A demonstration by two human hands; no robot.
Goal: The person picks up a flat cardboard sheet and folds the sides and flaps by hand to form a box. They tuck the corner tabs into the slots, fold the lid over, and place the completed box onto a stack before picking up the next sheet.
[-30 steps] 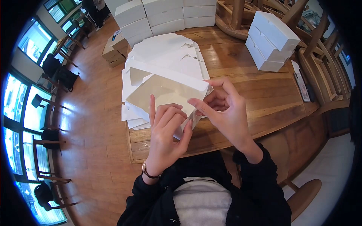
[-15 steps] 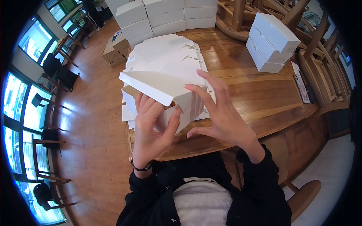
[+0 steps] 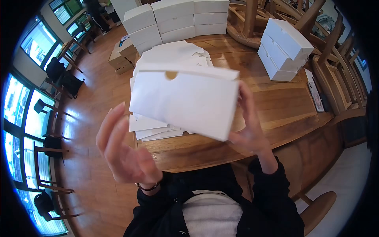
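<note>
A white cardboard box (image 3: 183, 102) is held up over the near part of the table, its long side facing me and a half-round thumb notch at its upper edge. My right hand (image 3: 250, 122) grips the box's right end, with some fingers hidden behind it. To the left of the box, my left hand (image 3: 128, 152) is open and slightly blurred, fingers apart, holding nothing. Beneath and behind the box lies a stack of flat white box blanks (image 3: 169, 53), partly covered by it.
White boxes (image 3: 175, 23) stand stacked at the table's far edge, and another stack of boxes (image 3: 282, 51) stands at the right. A phone (image 3: 315, 94) lies near the right edge of the wooden table (image 3: 272, 106). Upturned wooden chairs (image 3: 248, 23) occupy the back right. Cardboard cartons (image 3: 120, 55) sit beyond the left edge.
The box has been turned so its long side faces me, its lid now down. My left hand has let go and moved left; my right hand has closed on the box's right end.
</note>
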